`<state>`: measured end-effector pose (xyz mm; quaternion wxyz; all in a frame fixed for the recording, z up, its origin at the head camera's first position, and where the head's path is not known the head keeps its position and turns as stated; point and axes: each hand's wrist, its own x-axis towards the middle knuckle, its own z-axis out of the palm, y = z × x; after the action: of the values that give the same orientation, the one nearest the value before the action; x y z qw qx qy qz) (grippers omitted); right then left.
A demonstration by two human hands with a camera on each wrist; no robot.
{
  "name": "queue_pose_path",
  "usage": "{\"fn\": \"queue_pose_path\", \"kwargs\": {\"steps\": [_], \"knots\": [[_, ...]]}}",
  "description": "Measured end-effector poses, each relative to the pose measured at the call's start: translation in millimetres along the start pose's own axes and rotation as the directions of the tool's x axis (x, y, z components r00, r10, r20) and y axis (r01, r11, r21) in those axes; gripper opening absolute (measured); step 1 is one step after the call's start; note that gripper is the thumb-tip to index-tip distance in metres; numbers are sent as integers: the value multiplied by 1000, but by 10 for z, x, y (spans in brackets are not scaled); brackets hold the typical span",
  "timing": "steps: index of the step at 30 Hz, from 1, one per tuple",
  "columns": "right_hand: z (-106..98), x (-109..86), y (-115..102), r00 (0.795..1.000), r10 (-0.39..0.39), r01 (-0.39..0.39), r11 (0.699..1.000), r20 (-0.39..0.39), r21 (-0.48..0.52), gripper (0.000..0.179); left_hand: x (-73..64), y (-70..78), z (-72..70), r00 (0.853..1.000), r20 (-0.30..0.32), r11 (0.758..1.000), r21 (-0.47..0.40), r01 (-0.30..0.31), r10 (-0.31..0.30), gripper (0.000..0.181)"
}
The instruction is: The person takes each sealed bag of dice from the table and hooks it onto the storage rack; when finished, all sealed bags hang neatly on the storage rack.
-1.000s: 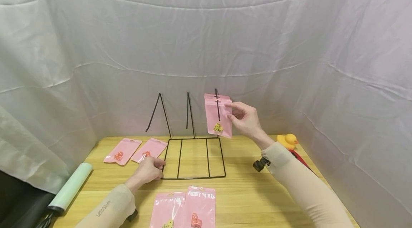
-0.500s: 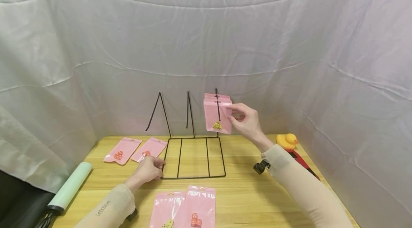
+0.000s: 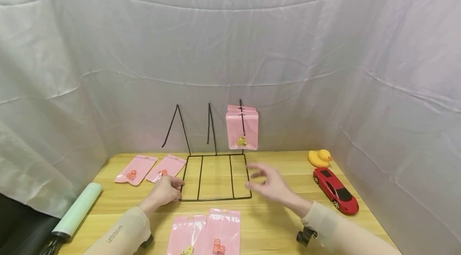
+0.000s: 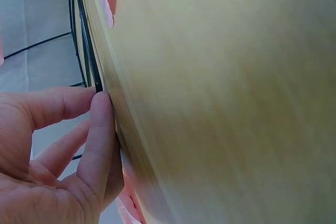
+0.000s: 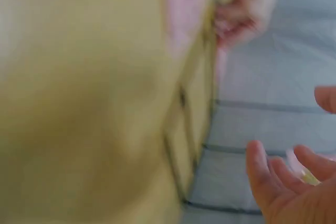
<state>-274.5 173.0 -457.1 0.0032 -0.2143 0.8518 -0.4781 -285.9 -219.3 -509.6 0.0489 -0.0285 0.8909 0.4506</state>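
Note:
A black wire rack (image 3: 215, 199) stands on the wooden table, with three upright hooks at its back. My left hand (image 3: 165, 191) pinches the left front corner of its base; the left wrist view shows thumb and finger meeting on the wire (image 4: 90, 51). From the right hook hang pink zip bags (image 3: 242, 131), the front one holding yellow dice. My right hand (image 3: 270, 183) is over the right side of the base, fingers spread and holding nothing. The left hook (image 3: 171, 125) and middle hook (image 3: 209, 123) carry no bags.
Two pink bags with red dice lie left of the rack, one bag (image 3: 137, 169) beside the other (image 3: 169, 165). In front are a bag with yellow dice (image 3: 187, 231) and one with red dice (image 3: 225, 227). A rubber duck (image 3: 319, 158), red toy car (image 3: 335, 191) and mint-green cylinder (image 3: 80, 209) flank them.
My right hand has let go of the front hanging bag and come down toward the rack's base, uncovering the toy car. The bag now hangs straight. My left hand has stayed put.

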Motion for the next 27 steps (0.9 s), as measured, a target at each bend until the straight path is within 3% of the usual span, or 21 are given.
{"fn": "queue_pose_path", "kwargs": {"steps": [4, 8, 11, 16, 22, 27], "knots": [[263, -211, 94, 981, 8, -5, 1000, 194, -15, 66, -6, -18, 1, 1000, -5, 1000, -1, 7, -7, 57], [456, -312, 137, 959, 74, -61, 997, 274, -55, 63, -5, -25, -5, 1000, -8, 1000, -5, 8, -8, 58], [558, -315, 155, 954, 96, -69, 992, 283, -104, 62, -11, -23, -17, 1000, -4, 1000, -8, 8, -8, 58], [694, -266, 183, 964, 64, -9, 978, 258, -210, 60, -23, -23, -32, 1000, 2, 1000, -3, 5, -5, 58], [747, -223, 138, 974, 56, 32, 925, 219, -379, 33, 61, -128, -37, 999, 31, 999, 3, -38, 38, 57], [741, -209, 121, 970, 49, 53, 915, 240, -401, 23, 16, -25, -16, 1000, 11, 1000, 0, 1, -1, 58]]}}
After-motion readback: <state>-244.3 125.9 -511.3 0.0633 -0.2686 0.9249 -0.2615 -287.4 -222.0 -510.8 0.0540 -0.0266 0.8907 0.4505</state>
